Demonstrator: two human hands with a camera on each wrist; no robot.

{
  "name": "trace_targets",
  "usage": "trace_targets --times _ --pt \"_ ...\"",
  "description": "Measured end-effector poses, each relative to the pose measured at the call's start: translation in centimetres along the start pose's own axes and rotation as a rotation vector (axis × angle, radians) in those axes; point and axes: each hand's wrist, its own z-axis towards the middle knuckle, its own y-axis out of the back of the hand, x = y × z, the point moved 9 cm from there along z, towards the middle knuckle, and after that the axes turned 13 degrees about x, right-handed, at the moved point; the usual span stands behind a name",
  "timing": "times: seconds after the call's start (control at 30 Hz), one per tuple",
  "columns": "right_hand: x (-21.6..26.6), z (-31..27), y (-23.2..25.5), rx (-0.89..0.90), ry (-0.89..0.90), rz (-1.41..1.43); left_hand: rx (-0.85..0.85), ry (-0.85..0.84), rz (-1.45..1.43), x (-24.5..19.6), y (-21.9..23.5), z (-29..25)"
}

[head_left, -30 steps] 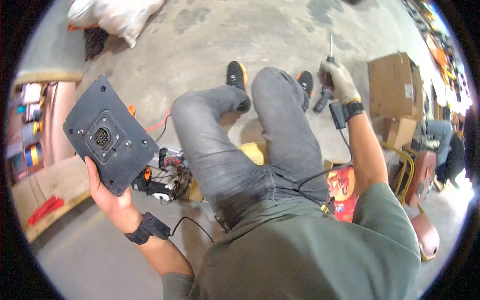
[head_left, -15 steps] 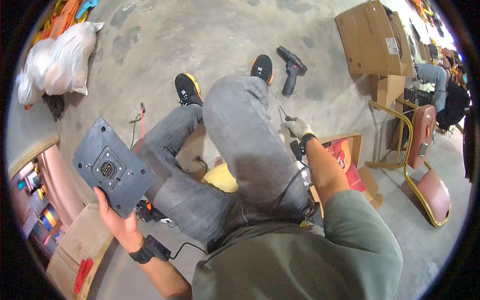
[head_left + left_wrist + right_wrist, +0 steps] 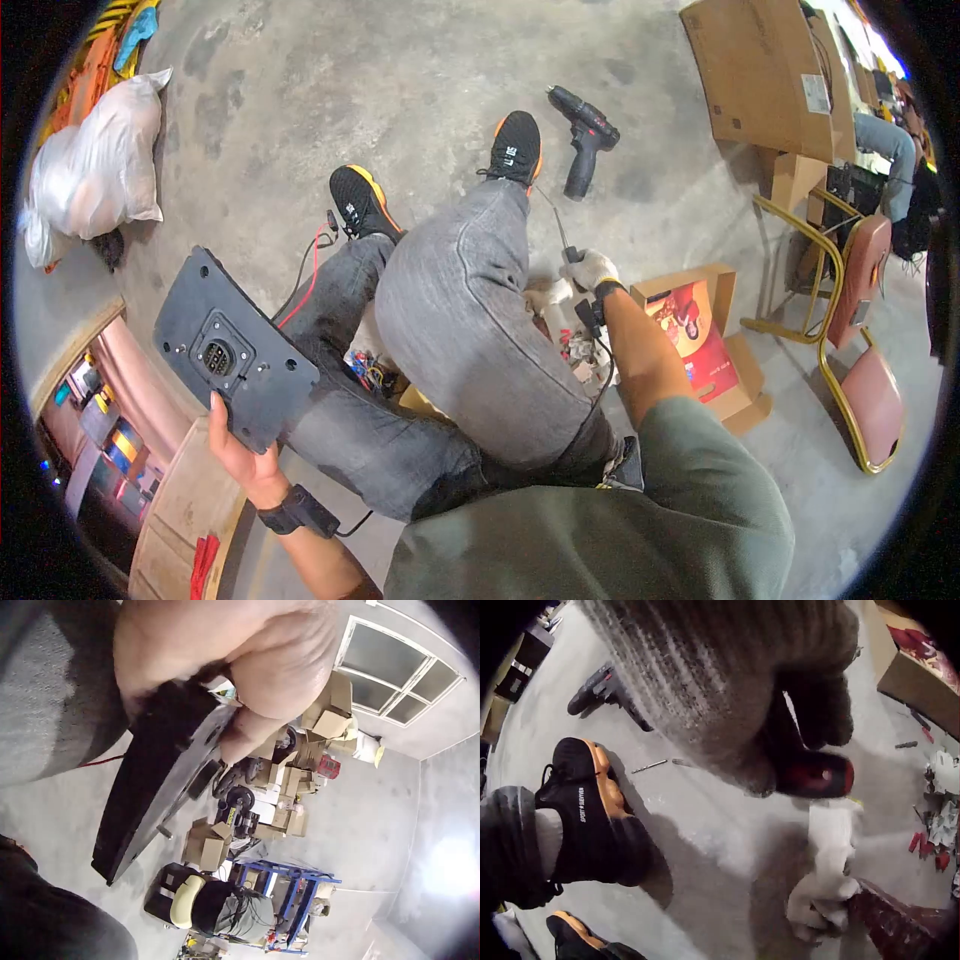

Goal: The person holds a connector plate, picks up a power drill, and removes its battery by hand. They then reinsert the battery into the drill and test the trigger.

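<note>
In the head view a dark rectangular plate with a multi-pin round connector is raised at the left. My bare left hand grips its lower edge; the left wrist view shows the plate nearly edge-on under the hand. My gloved right hand holds a long-shafted screwdriver beside the right knee, its tip pointing away from me. In the right wrist view the glove is curled round the black and red handle. Part of the shaft is hidden there.
A cordless drill lies on the floor beyond the right shoe. A thin bit and a white glove are also down there. An open red-printed box, a chair and a large carton stand right.
My right hand, with the screwdriver, has come back from above the drill towards my knee. The head view has turned, and the plate stays in my left hand.
</note>
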Motion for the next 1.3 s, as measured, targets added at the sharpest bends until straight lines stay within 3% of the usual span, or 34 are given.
trace_targets --times 0.03,0.07,0.17,0.2,0.27,0.33,0.4,0.43,0.47,0.5,0.53,0.57,0.6,0.63,0.67,0.73,0.77,0.87,0.9,0.93,1.0,1.03,1.1,1.13,1.17,1.2,1.3 --pt "-0.4 0.7 -1.0 0.143 -0.010 -0.006 -0.009 0.007 0.003 -0.1 0.0 -0.1" --pt "-0.7 1.3 -1.2 0.154 -0.016 -0.007 -0.005 0.015 0.022 -0.2 -0.2 0.0" --pt "-0.5 2.1 0.5 -0.044 0.007 -0.144 -0.005 0.036 0.098 -0.5 -0.6 0.6" --pt "-0.4 2.7 0.8 -0.037 0.004 -0.143 -0.004 0.039 0.150 -0.7 -0.8 0.9" --pt "0.9 2.2 4.0 -0.204 0.005 -0.116 -0.017 0.040 0.181 -0.8 -1.0 1.3" --pt "2.7 0.4 7.3 -0.297 0.095 0.122 -0.039 0.042 0.218 -0.8 -1.4 1.4" --pt "4.1 -0.4 10.8 -0.538 0.112 0.025 -0.009 -0.001 0.385 -1.1 -3.3 0.9" --pt "6.6 -1.5 12.4 -0.465 0.137 -0.108 -0.171 0.023 0.475 -1.0 -3.4 0.3" --pt "8.0 2.1 11.8 -0.315 0.182 -0.648 -0.356 0.035 0.573 -1.2 -3.0 -0.4" --pt "9.8 -0.7 13.7 -0.379 0.202 -0.393 -0.252 -0.037 0.588 -1.3 -2.6 -0.5" --pt "10.4 1.9 14.7 -0.294 0.309 -0.243 -0.277 -0.055 0.598 -1.1 -3.7 0.2" --pt "8.5 5.9 15.4 -0.229 0.429 0.261 -0.244 -0.015 0.483 -0.8 -5.2 1.5" --pt "6.7 9.8 17.6 -0.549 0.537 0.157 -0.193 0.027 0.349 -0.4 -6.5 2.5" --pt "7.8 10.1 17.3 -0.517 0.442 0.169 -0.228 0.003 0.365 -0.9 -6.1 2.3" --pt "7.9 9.8 18.3 -0.498 0.334 0.174 -0.157 0.029 0.278 -0.3 -6.3 2.6" --pt "7.8 11.0 16.8 -0.262 0.319 0.470 -0.087 0.052 0.191 0.7 -6.7 3.0" --pt "6.3 11.7 17.6 -0.383 0.240 0.407 -0.080 0.056 0.178 0.9 -6.7 2.8" --pt "6.1 13.2 17.3 -0.355 0.258 0.554 -0.083 0.050 0.173 0.7 -7.2 3.5" --pt "6.3 13.3 17.4 -0.358 0.186 0.418 -0.087 0.059 0.178 0.8 -7.1 3.5" --pt "6.1 13.5 17.6 -0.354 0.187 0.419 -0.088 0.069 0.181 0.8 -7.1 3.4" --pt "6.6 14.5 16.1 -0.054 0.233 0.523 -0.084 0.061 0.198 0.8 -7.3 3.5" --pt "7.7 13.3 15.7 -0.055 0.235 0.524 -0.081 0.053 0.214 0.7 -7.4 3.6" --pt "10.1 10.5 13.4 0.155 0.397 1.088 -0.101 0.045 0.234 0.4 -7.0 3.2" --pt "10.0 10.8 14.0 0.116 0.452 1.132 -0.112 0.031 0.249 0.4 -6.8 3.1" --pt "12.6 5.0 13.3 0.027 0.340 1.175 -0.162 0.015 0.302 0.0 -6.8 3.1" --pt "13.3 4.1 12.6 0.116 0.417 1.209 -0.195 0.011 0.342 -0.2 -7.0 3.0" --pt "11.6 4.6 13.3 0.076 0.428 1.118 -0.249 0.098 0.467 -0.6 -5.8 3.8"
